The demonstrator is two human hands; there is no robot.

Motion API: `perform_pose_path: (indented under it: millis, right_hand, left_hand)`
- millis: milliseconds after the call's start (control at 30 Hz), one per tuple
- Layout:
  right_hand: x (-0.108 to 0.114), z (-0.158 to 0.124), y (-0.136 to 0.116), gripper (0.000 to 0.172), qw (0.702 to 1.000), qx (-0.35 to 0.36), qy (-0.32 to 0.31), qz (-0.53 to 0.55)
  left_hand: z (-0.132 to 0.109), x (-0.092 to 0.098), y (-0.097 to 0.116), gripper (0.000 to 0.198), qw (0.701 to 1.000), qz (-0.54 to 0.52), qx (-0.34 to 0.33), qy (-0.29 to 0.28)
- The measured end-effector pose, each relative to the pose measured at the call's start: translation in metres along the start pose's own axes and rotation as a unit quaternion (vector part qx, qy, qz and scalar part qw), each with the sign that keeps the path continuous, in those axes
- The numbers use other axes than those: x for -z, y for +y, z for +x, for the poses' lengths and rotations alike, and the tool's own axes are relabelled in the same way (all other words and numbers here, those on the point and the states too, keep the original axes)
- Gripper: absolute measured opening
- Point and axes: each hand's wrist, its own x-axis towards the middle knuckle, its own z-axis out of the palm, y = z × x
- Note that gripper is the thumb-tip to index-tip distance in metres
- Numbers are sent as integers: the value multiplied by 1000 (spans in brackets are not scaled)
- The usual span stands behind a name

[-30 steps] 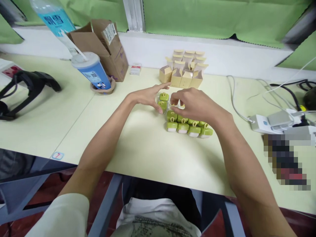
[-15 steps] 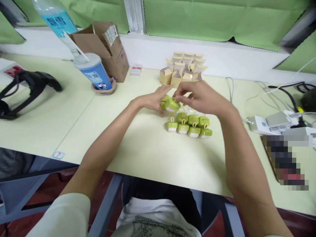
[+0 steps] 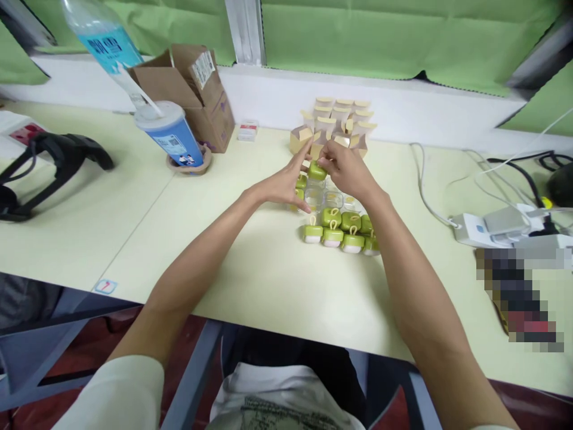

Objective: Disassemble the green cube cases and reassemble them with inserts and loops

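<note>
My right hand (image 3: pixel 347 170) pinches a small green lid (image 3: pixel 317 171) from above, over the back of a group of clear square containers (image 3: pixel 314 199). Whether the lid touches the container under it I cannot tell. At the left side of this group, my left hand (image 3: pixel 284 184) is open, thumb and fingers spread wide. Close by its palm are two more green lids (image 3: pixel 301 181), partly hidden by the hand. Nearer me stand two rows of small containers with green lids (image 3: pixel 332 235) and pale loops; my right forearm covers the right end.
Behind my hands are several opened small cartons (image 3: pixel 325 123). To the left stand a blue cup (image 3: pixel 174 140) in a cardboard holder, a bottle (image 3: pixel 107 48), a brown box (image 3: pixel 201 98) and a black headset (image 3: pixel 58 155). Power strips (image 3: pixel 505 230) with cables lie right.
My right hand has moved the green lid away from me, toward the cartons. My left fingers have spread wider, and the clear containers show more plainly.
</note>
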Motion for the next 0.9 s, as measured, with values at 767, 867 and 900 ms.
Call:
perform_pose_path:
  millis: [767,867,900]
  right_hand:
    - [-5,-8,-10,26,981,-40,-125,-144]
    - [-6,-7,-8,24,981,-34,-137,-130]
    - [-7,-6,-7,25,981,-37,-137,-132]
  left_hand:
    - [-2,-14,-18,181,1000,-12,2,-2]
    - [-2,-14,-18,182,1000,-3,3,-1]
    - [-1,-14,-19,183,1000,1,1,-2]
